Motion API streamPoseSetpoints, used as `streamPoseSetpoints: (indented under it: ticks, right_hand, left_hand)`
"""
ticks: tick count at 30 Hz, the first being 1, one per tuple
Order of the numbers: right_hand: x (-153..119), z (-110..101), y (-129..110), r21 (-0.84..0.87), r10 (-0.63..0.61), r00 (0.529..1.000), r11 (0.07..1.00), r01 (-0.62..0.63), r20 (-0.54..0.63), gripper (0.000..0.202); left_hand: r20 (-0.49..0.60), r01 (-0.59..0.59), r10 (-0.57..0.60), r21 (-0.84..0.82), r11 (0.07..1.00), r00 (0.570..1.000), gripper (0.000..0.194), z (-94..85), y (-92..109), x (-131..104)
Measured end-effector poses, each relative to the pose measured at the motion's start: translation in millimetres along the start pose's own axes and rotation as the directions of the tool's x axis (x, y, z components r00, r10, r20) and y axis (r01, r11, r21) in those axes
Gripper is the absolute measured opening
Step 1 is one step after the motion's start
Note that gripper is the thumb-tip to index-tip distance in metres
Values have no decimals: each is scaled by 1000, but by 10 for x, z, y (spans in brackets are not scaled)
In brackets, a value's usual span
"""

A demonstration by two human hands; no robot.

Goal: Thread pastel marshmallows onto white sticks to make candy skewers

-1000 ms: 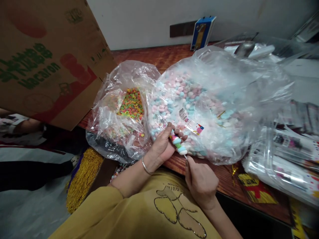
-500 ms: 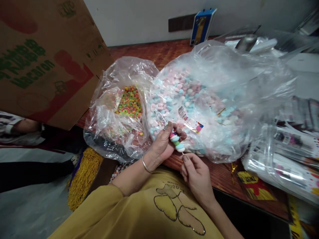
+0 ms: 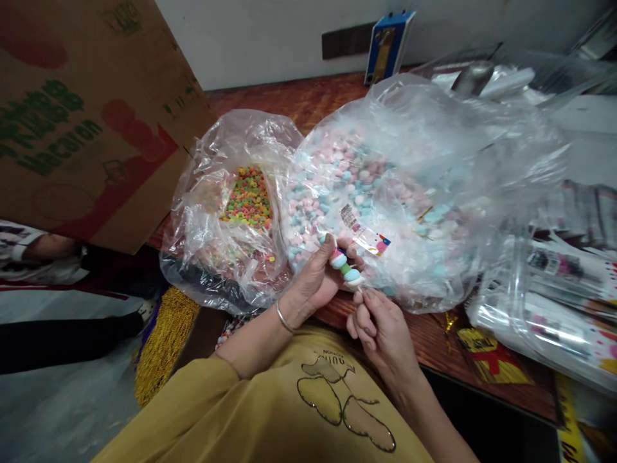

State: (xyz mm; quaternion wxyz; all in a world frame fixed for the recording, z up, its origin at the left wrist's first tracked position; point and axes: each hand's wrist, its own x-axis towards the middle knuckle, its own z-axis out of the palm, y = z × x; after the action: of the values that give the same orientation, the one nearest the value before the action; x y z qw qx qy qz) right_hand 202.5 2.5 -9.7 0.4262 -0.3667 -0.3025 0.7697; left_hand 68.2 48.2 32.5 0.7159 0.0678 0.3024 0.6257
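My left hand (image 3: 321,280), with a bangle on the wrist, has its fingers wrapped round a skewer of candies (image 3: 346,267) in pink, white, blue and green. At the skewer's lower end, my right hand (image 3: 378,321) pinches the thin stick just below the bottom white candy. Behind my hands a big clear bag of pastel candies (image 3: 337,173) lies on the table, with a printed label (image 3: 366,235) on it. Left of it sits an open clear bag of small orange, green and yellow candies (image 3: 248,199).
A cardboard box (image 3: 96,128) stands at the left, with a person's arm (image 3: 51,247) below it. A blue device (image 3: 389,48) is by the wall. A metal scoop (image 3: 473,78) and printed packaging (image 3: 554,321) lie at the right. Gold fringe (image 3: 166,347) hangs below the table (image 3: 299,99).
My right hand has moved slightly up, closer to the bottom candy. The skewer now shows a pale blue candy at its top, near my left thumb. The view has shifted slightly.
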Motion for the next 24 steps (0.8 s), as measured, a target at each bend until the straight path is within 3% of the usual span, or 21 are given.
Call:
streamPoseSetpoints:
  ticks: [4,10,12,14,16,18,19,20,22,24]
  right_hand:
    - [33,-48,-43,177,109,993,978,-114,37,32]
    - [17,-55,-2,138,89,995,986,-95,48,32]
    - [6,-57,36,-13,-4,1000,1000,4,-10,33]
    - [-1,-85,65,-301,-210,974,937,175,-89,32]
    - [-5,-132,75,-602,-465,880,732,319,-99,32]
    - [-12,-175,66,-734,-586,809,573,364,-56,32]
    - [-18,-187,58,-726,-566,823,587,360,-50,32]
    - [-23,-191,49,-674,-499,865,658,336,-57,32]
    - [-30,-179,34,-466,-304,950,853,235,-76,32]
    - [-22,-154,29,-210,-152,985,969,131,-82,33]
  left_hand:
    - [39,-78,76,55,995,996,32,-91,64,27]
    - [27,-45,42,113,993,999,34,-101,37,17]
    - [24,-45,42,136,990,999,38,-98,-15,11]
    - [-17,-50,54,186,981,998,44,-104,-71,7]
    - [-68,-44,63,252,967,996,48,-119,-111,5]
    - [-83,-28,55,298,954,995,51,-137,-122,5]
    - [-74,-24,48,300,954,996,52,-143,-116,5]
    - [-63,-21,41,288,957,997,51,-145,-102,6]
    - [-48,-12,24,243,970,999,48,-137,-60,4]
    - [-42,11,-2,201,980,999,47,-115,-12,-1]
